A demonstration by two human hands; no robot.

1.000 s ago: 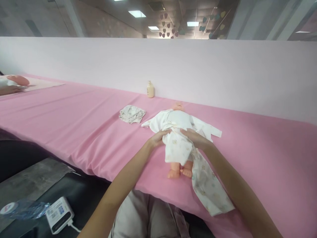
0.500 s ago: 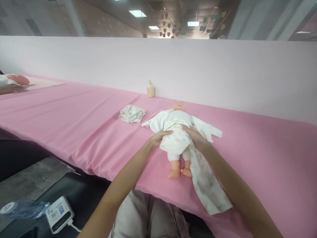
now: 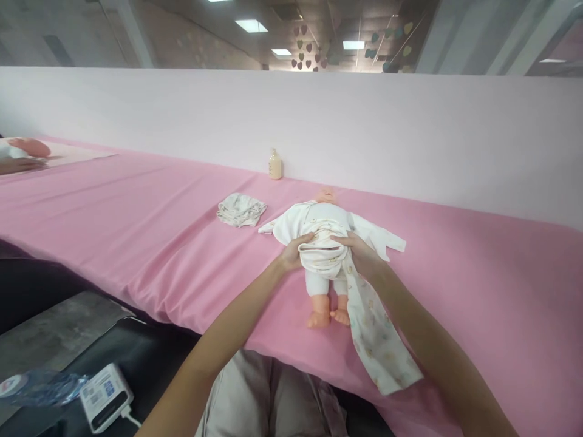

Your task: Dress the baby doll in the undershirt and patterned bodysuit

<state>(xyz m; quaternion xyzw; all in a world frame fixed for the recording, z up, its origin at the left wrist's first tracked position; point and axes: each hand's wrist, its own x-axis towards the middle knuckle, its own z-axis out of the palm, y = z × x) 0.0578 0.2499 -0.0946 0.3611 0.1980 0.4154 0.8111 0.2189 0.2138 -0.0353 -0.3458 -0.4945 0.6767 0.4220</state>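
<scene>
A baby doll (image 3: 319,311) lies on its back on the pink-covered table, its head toward the wall and its bare feet toward me. It wears a white long-sleeved top (image 3: 291,223). Patterned baby trousers (image 3: 325,261) are bunched across the doll's middle, and one long leg of them trails to the table's front edge. My left hand (image 3: 295,250) is closed on the left side of the bunched fabric. On the other side my right hand (image 3: 359,250) grips the fabric too, thumb on top. A dark fold gapes between the hands.
A folded cloth (image 3: 241,210) lies left of the doll. A pump bottle (image 3: 275,165) stands by the white wall (image 3: 291,115). At far left another person's hand (image 3: 20,164) rests near another doll (image 3: 31,147). A water bottle (image 3: 43,387) and a white device (image 3: 107,397) lie on a black chair.
Both hands have gathered the patterned fabric upward, so its lower edge is folded and more of the doll's white-clad legs shows. The trailing leg stays almost where it was.
</scene>
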